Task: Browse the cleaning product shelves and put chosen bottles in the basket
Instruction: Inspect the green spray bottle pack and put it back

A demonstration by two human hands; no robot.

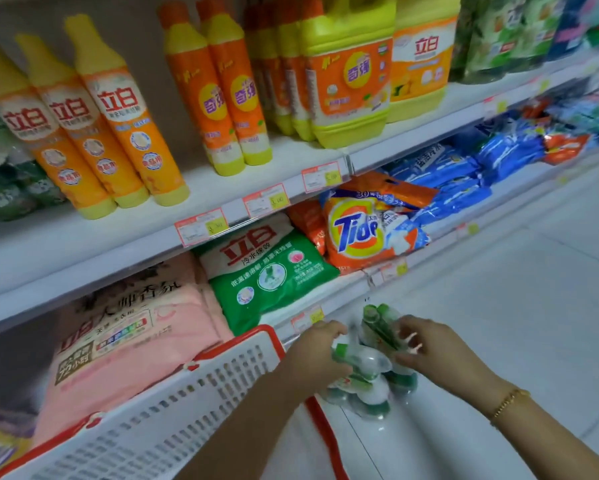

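A clear-wrapped pack of small green-and-white bottles [372, 362] hangs just beyond the right end of the white basket with a red rim [222, 372]. My left hand [317, 355] grips the pack's left side, its forearm crossing over the basket's end. My right hand [429, 348] holds the pack's right side, fingers curled against the wrap. A gold bracelet sits on the right wrist. The pack is blurred, so its labels are unreadable. The basket's inside is hidden from this angle.
The upper shelf [83, 244] carries yellow-orange detergent bottles [125, 116] and large yellow jugs [346, 74]. Below lie a pink bag [125, 341], a green bag [274, 271], a Tide bag [360, 233] and blue packs [464, 181]. White tiled floor [516, 289] spreads right.
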